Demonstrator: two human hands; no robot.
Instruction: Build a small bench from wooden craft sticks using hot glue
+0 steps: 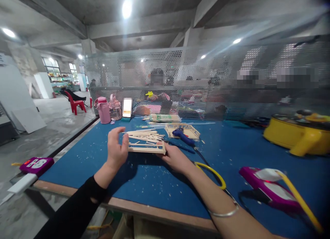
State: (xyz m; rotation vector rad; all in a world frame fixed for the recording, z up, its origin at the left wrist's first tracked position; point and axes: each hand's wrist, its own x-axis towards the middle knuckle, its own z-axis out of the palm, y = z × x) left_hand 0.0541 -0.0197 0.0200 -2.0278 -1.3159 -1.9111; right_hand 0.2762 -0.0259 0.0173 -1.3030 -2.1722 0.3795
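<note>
A small frame of pale wooden sticks (146, 149) is held level above the blue table (154, 184). My left hand (117, 148) is at its left end, with thumb and index finger curved apart at the top and the lower fingers hidden behind the palm. My right hand (173, 156) grips the right end of the frame between thumb and fingers. Just behind the frame lies a loose pile of sticks (146, 135). A blue glue gun (184, 136) rests on a wooden stick tray (168, 131) to the right of the pile.
Bundled sticks (165, 117) lie further back. A pink bottle (103, 110), a clear jug (115, 108) and a lit phone (127, 107) stand at the back left. On the right are a yellow pot (283, 136) and a purple power strip (270, 189). A perforated screen (134, 70) borders the table.
</note>
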